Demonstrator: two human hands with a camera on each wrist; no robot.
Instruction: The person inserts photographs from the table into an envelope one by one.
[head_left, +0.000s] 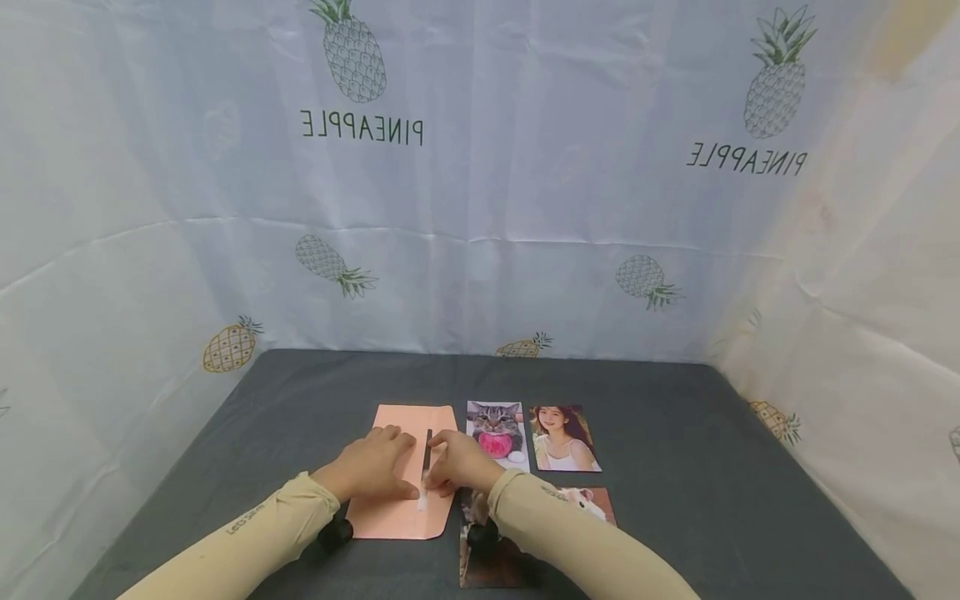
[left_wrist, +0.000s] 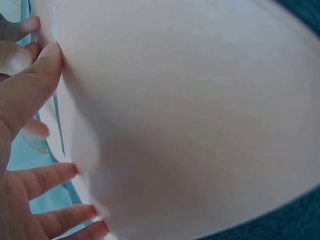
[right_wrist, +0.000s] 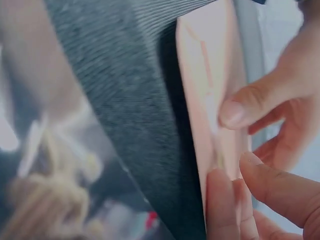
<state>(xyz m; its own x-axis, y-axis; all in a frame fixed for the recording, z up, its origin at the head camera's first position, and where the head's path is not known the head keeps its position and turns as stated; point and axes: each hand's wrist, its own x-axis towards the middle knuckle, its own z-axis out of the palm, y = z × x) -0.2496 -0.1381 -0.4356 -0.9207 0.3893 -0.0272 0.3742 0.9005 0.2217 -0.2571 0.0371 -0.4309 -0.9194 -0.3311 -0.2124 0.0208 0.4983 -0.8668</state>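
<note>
A pink paper envelope (head_left: 401,521) lies on the dark cloth with a narrow dark strip (head_left: 428,446) along its middle and a whitish strip (head_left: 422,502) below that. My left hand (head_left: 375,467) rests on it with the fingers spread and the thumb near the whitish strip. The left wrist view shows the thumb (left_wrist: 47,62) on the paper by a slit-like line. My right hand (head_left: 461,462) pinches the envelope at its right part with curled fingers. In the right wrist view its thumb (right_wrist: 270,182) stands opposite its fingers (right_wrist: 222,205); what lies between them is partly hidden.
Right of the envelope lie photo prints: a cat photo (head_left: 497,425), a portrait photo (head_left: 564,442), and lower prints (head_left: 495,567) partly covered by my right arm. A dark cloth (head_left: 660,450) covers the table; a pineapple-print curtain (head_left: 480,183) stands around it.
</note>
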